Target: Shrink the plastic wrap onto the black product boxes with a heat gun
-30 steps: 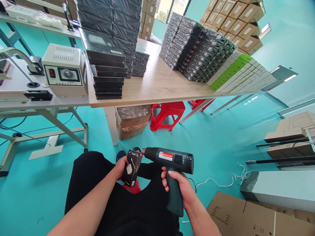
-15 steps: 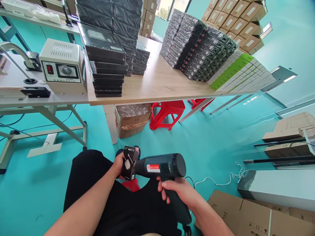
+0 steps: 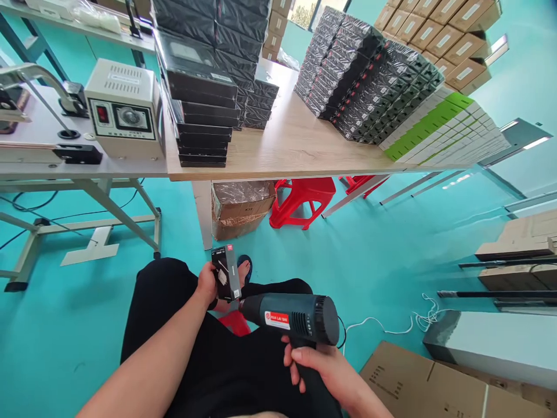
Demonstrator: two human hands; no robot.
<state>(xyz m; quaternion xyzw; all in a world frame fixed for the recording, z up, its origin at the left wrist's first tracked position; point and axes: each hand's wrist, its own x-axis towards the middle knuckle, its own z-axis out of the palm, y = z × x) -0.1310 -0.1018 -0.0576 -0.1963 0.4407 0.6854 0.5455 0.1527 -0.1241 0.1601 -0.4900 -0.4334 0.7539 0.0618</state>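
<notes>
My left hand (image 3: 208, 281) is closed around the left side of a small black box (image 3: 225, 274), which has a charger picture on its front and a grey side with a red mark. In my right hand (image 3: 314, 359) is the handle of a dark heat gun (image 3: 289, 318) with a red and white label. Its nozzle points left, close to the lower right corner of the box; whether they touch I cannot tell. Both are held above my lap. The heat gun hides part of my right fingers.
Stacked black boxes (image 3: 204, 136) stand at the left end of the wooden table (image 3: 296, 154), with wrapped stacks (image 3: 369, 75) farther right. A beige control unit (image 3: 125, 110) sits on the left bench. Red stools (image 3: 302, 200) and a carton (image 3: 243, 209) are underneath. Cartons (image 3: 404, 377) lie at lower right.
The heat gun has moved slightly down and right, its nozzle now by the box's lower corner. The box has risen a little and turned, showing more of its grey side. The view has shifted slightly.
</notes>
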